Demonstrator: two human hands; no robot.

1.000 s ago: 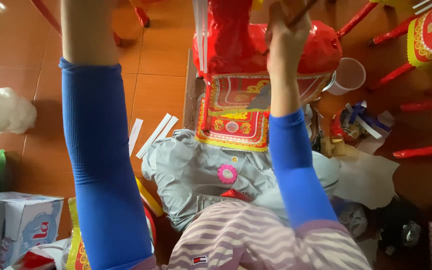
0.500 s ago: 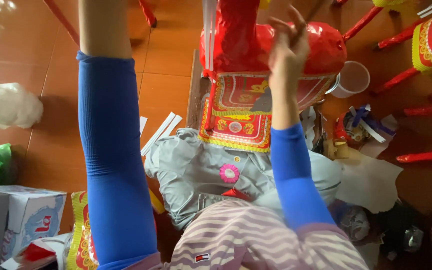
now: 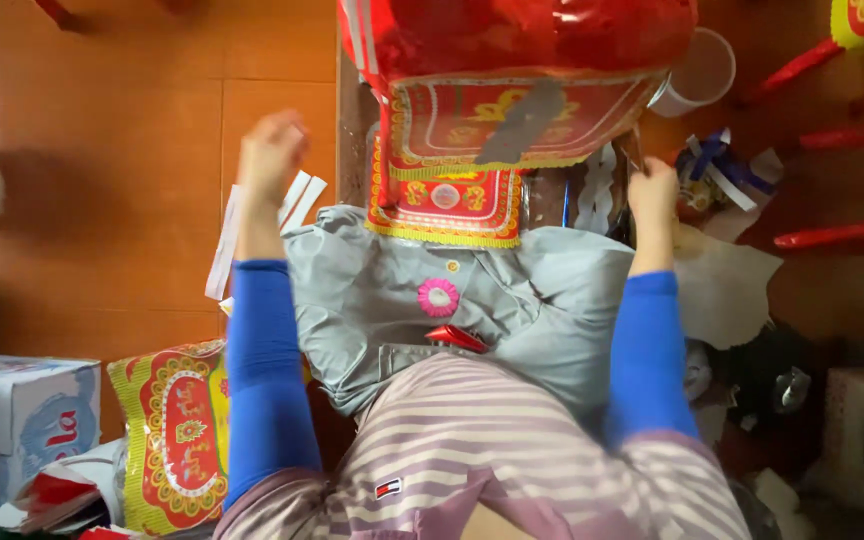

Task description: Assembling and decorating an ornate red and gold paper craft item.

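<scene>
A red shiny paper lantern (image 3: 512,40) with red and yellow ornamented panels (image 3: 452,195) stands before me, over a grey cloth (image 3: 512,300) on my lap. My left hand (image 3: 270,160) is raised left of it, fingers curled, above white paper strips (image 3: 297,200) on the orange floor; nothing clear shows in it. My right hand (image 3: 652,190) is at the lantern's lower right corner, closed on a thin dark stick (image 3: 636,150). Both arms wear blue sleeves.
A clear plastic cup (image 3: 697,70) sits right of the lantern. Red sticks (image 3: 822,60) and paper scraps (image 3: 722,290) lie at the right. A printed red and yellow sheet (image 3: 177,430) and a cardboard box (image 3: 22,410) are at lower left.
Both hands have come down from high up by the lantern's top. The left is now beside the paper strips, the right at the lantern's lower corner. The view moved closer.
</scene>
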